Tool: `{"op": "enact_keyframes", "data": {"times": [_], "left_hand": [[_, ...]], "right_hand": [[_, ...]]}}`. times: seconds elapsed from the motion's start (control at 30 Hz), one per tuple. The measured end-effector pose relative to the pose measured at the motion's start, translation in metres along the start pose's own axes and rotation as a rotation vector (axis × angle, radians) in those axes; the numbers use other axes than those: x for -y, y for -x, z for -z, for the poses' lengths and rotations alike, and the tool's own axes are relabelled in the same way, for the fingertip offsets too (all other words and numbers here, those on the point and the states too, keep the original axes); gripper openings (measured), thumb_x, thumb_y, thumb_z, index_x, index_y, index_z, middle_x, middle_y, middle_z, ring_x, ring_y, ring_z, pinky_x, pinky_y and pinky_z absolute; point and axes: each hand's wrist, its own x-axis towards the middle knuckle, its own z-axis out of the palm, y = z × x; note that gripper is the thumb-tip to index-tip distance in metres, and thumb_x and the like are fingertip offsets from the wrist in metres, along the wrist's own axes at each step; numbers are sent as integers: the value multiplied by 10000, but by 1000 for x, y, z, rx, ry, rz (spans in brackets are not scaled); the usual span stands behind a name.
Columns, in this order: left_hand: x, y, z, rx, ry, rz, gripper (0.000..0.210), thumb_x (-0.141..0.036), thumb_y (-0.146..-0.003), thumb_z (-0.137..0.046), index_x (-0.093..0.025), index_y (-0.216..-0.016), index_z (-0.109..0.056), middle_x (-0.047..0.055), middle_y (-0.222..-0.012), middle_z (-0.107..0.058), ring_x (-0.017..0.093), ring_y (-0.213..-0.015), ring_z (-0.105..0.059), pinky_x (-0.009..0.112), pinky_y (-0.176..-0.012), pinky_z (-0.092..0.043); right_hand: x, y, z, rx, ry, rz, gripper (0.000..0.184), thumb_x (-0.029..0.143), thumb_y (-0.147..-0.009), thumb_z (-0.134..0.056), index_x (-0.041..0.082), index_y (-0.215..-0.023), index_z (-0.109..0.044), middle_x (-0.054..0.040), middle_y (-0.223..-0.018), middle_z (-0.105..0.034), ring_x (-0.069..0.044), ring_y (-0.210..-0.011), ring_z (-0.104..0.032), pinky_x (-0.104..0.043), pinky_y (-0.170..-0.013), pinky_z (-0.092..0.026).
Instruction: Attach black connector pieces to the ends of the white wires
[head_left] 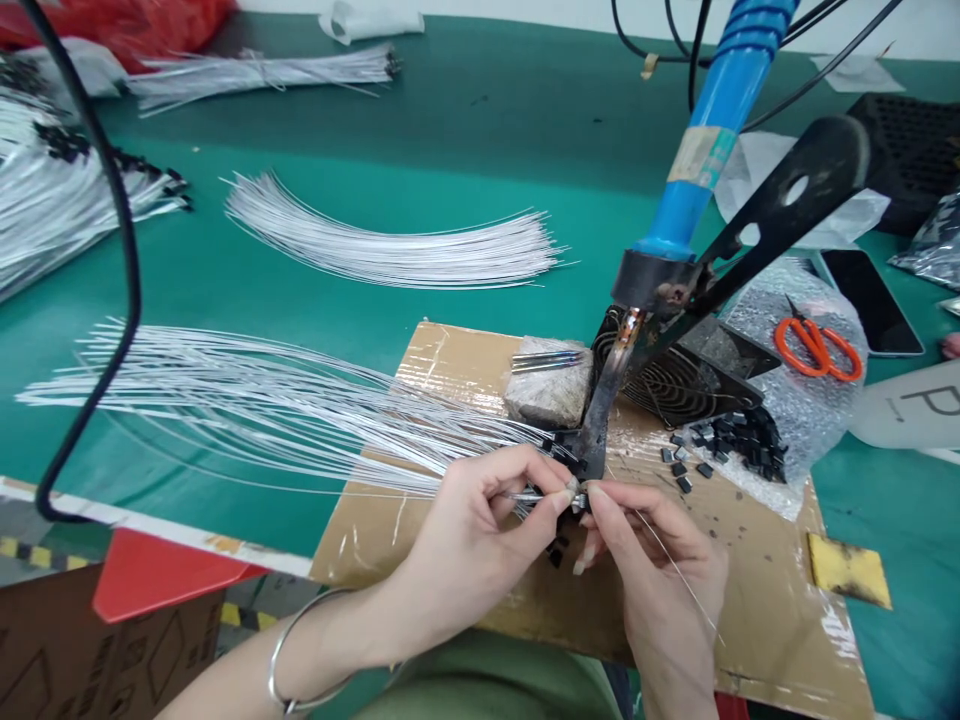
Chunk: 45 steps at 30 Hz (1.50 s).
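Observation:
My left hand (499,510) is closed in a pinch on the end of a white wire (405,494). Close beside it, my right hand (660,560) is closed too, with a thin silvery strand of solder wire (684,580) running out between its fingers. The fingertips of both hands meet around a small piece too tiny to make out. Just above them is the dark tip of a soldering iron (694,180), whose blue handle is held slanted in a black metal bracket (787,215). Several white wires with small black ends (555,445) lie behind my left hand.
Cardboard (757,590) covers the bench under my hands. Loose black connectors (750,440), orange scissors (817,350), bubble wrap (817,420) and a yellow sponge (847,570) are to the right. A white wire bundle (397,240) lies behind; a black cable (124,240) hangs left.

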Motion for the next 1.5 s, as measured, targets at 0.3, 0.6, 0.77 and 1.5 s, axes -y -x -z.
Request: {"op": "enact_keyframes", "data": {"times": [0.3, 0.6, 0.77, 1.5], "left_hand": [[1, -6, 1, -18, -92, 32, 145, -203, -866, -674, -153, -733, -700, 86, -823, -773, 161, -738, -685, 232, -642, -503], [1, -13, 2, -57, -150, 58, 148, -254, -847, -672, -152, -744, -697, 105, -848, -782, 186, -727, -684, 253, -594, -440], [-4, -16, 2, -51, -107, 48, 142, -226, -850, -670, -149, -733, -694, 76, -798, -760, 154, -689, -636, 233, -592, -442], [-14, -24, 3, -65, -115, 38, 115, -194, -837, -666, -149, -738, -703, 68, -798, -770, 164, -700, -640, 261, -628, -463]], "right_hand": [[2, 14, 3, -45, 121, 61, 277, 380, -1118, -485, 306, -1302, -679, 58, -733, -625, -97, -577, -539, -218, -547, -445], [15, 13, 1, -65, 329, 220, 273, 293, -1058, -577, 240, -791, -562, 7, -874, -614, -144, -809, -602, -265, -748, -468], [14, 10, -2, -51, 270, 229, 200, 255, -1023, -640, 252, -826, -604, -50, -1221, -786, -209, -1186, -725, -352, -1023, -521], [18, -4, 2, -2, 247, 280, 212, 133, -943, -707, 230, -770, -632, -56, -1184, -846, -187, -1037, -833, -225, -909, -658]]}}
